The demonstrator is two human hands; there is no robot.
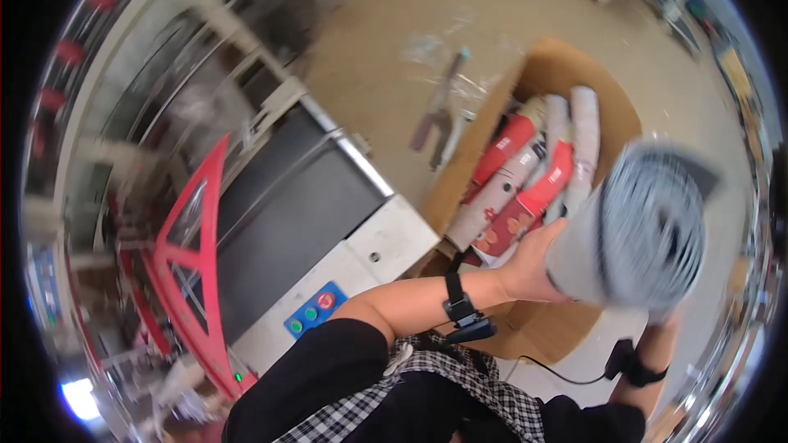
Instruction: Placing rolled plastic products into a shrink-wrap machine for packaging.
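A thick grey rolled-up mat (pixel 652 230) is held up at the right, its coiled end facing me and smeared by motion. My left hand (pixel 538 262) grips its left side, the fingers partly out of sight behind the roll. At its lower right edge my right hand (pixel 663 316) bears against the roll, mostly covered by it. Beneath and beyond lies an open cardboard box (pixel 603 61), with several wrapped rolls (pixel 525 184) inside, in red, white and flowered patterns. Part of the box is hidden by the mat and my left hand.
To the left stands a machine with a dark conveyor belt (pixel 287 205), a red guard frame (pixel 209 238) and a blue button panel (pixel 315 310). Long tools (pixel 443 107) and crumpled clear film (pixel 427 45) lie on the floor beyond the box.
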